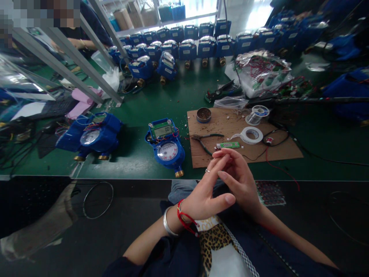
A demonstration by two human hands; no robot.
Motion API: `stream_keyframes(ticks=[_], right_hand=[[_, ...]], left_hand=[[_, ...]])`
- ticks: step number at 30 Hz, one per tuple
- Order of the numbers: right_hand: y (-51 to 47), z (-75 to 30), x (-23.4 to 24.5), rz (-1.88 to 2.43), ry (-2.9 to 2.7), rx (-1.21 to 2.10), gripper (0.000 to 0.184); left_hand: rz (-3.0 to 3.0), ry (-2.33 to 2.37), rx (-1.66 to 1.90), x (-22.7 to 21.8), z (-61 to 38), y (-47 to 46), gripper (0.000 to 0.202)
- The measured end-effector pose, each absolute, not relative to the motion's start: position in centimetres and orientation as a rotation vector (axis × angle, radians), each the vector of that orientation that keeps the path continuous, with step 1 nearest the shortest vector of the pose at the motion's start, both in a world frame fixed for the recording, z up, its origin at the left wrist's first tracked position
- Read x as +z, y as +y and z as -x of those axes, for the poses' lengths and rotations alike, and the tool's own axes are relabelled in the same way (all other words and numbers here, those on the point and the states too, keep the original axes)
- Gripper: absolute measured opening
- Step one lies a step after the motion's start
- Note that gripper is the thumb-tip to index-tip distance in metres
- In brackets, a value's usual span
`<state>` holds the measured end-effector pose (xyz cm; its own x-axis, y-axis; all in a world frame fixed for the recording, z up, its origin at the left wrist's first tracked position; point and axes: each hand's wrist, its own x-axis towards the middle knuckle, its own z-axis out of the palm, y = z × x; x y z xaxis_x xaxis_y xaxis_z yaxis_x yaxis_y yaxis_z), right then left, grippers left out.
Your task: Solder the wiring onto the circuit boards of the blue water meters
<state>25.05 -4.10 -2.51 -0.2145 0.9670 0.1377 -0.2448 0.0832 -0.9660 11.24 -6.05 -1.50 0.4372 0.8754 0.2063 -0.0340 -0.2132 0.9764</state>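
Note:
My left hand, with a ring, a silver bangle and a red cord bracelet, is open, its fingers stretched out and thumb apart. Against its fingers rests my right hand, also open, with fingers long and slightly bent. No object shows between the hands; the space between the palms is partly hidden. Just beyond the fingertips lies a green lighter-sized block with white lettering on a cardboard sheet. Pliers are beside it. To the left stands a blue water meter with its display uncovered.
On the cardboard are white tape, a solder spool and a small round tin. Another blue meter stands left. Rows of meters line the back, near bagged circuit boards. A person's arm shows behind metal posts.

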Motion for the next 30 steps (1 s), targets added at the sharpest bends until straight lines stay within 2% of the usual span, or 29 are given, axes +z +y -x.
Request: stream_keyframes(ticks=[30], right_hand=[[-4.5,-25.13,-2.52,0.784,-1.267,1.314,0.041]], left_hand=[[-1.758,0.844,0.992,-0.57,-12.05,-6.59,0.09]])
